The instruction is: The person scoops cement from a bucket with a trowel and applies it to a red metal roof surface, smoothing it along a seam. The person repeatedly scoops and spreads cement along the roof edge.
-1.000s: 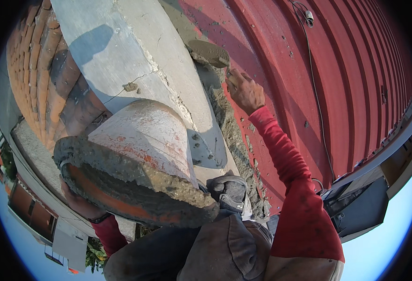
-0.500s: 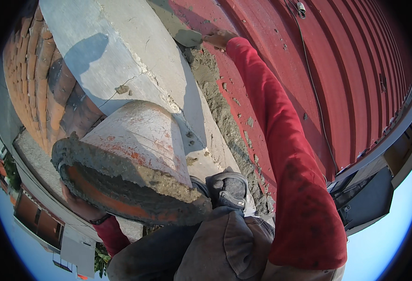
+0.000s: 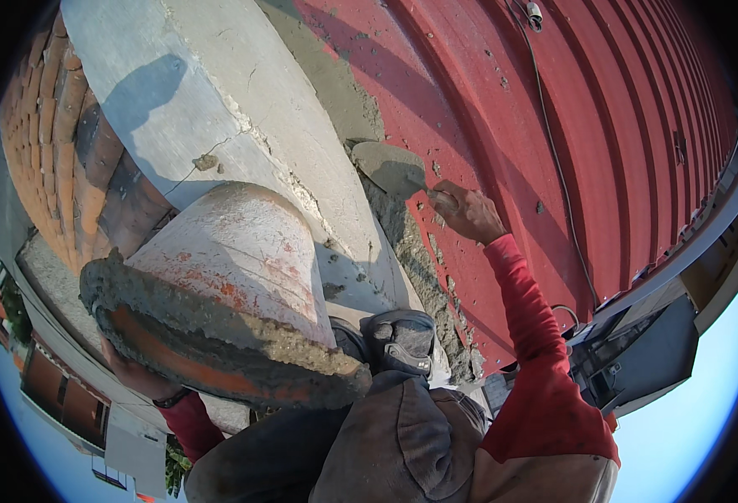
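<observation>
My right hand (image 3: 473,213) is closed round the handle of a trowel (image 3: 388,166). Its grey blade lies against the strip of wet mortar (image 3: 415,251) along the joint between the pale wall and the red metal roofing. With my left hand (image 3: 134,369) I grip the rim of a bucket (image 3: 243,251), partly hidden behind it. The bucket is tipped on its side, its mouth towards me. Its outside is whitish with red-orange patches, its inside shows orange, and grey mortar crusts the rim.
The pale wall top (image 3: 218,101) is cracked and runs away from me, with my sandalled feet (image 3: 398,339) on it. Ribbed red roofing (image 3: 603,151) lies to the right, crossed by a thin cable (image 3: 549,126). Clay roof tiles (image 3: 59,142) slope off to the left.
My right hand and the trowel have come back towards me along the joint. Smoothed mortar shows further up, where the blade was. My left hand still holds the tipped bucket.
</observation>
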`<state>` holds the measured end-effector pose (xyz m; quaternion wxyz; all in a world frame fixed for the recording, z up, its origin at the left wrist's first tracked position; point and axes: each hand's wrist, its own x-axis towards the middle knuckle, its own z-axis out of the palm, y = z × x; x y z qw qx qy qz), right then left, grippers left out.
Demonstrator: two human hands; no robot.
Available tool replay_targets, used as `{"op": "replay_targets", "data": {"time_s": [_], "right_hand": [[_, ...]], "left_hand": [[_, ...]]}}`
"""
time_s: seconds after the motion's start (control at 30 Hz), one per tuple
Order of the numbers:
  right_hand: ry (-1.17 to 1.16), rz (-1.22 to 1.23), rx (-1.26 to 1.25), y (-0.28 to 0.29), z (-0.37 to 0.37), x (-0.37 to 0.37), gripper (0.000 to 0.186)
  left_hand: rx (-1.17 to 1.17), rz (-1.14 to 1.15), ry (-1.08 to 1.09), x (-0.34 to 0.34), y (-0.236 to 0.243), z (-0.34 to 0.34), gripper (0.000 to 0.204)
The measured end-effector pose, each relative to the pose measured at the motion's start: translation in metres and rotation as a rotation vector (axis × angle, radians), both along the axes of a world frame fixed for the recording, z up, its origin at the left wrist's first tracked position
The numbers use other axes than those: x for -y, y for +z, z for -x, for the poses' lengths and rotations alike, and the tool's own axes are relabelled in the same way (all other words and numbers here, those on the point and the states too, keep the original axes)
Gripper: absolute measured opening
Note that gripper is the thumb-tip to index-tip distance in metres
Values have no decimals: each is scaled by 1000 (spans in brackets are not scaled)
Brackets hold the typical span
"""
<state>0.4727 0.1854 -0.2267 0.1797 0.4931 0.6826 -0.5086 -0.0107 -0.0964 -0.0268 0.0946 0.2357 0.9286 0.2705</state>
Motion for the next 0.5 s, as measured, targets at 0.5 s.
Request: {"op": "replay_targets", "data": {"time_s": [0.5], "right_hand": [[27, -333, 135, -119, 99, -100, 42]], "left_hand": [[72, -32, 12, -26, 5, -11, 44]]}}
